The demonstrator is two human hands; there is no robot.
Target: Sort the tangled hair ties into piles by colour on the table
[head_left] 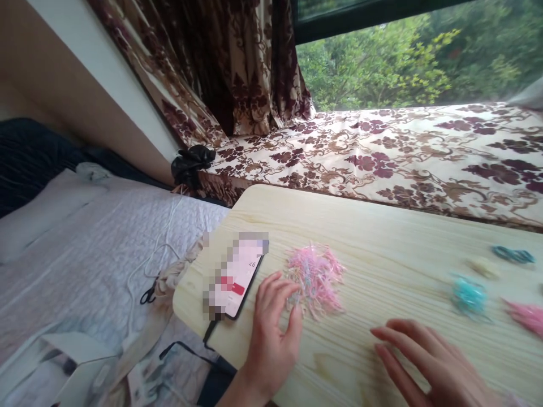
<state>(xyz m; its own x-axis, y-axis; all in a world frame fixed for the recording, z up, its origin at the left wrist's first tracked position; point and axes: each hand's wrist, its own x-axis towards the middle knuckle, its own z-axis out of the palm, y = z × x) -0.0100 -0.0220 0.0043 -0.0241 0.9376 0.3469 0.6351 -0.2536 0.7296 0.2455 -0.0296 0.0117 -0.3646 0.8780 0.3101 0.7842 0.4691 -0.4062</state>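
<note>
A heap of small pink and pale blue elastic bands (316, 277) lies on a light wooden table (382, 232). My left hand (274, 333) rests beside it, fingers spread, fingertips touching the heap's near left edge. My right hand (428, 362) lies flat on the table at the lower right, fingers stretched out toward the heap, holding nothing. A phone (237, 282) with a lit screen lies just left of my left hand, a cable plugged into its near end.
Small sorted piles sit at the table's right: turquoise bands (469, 295), pink bands (528, 316), a pale yellow pile (483, 267), dark teal bands (513, 254). A floral cushioned window seat (403, 152) runs behind. A white bed (85, 254) with cables and scissors (148, 295) lies left.
</note>
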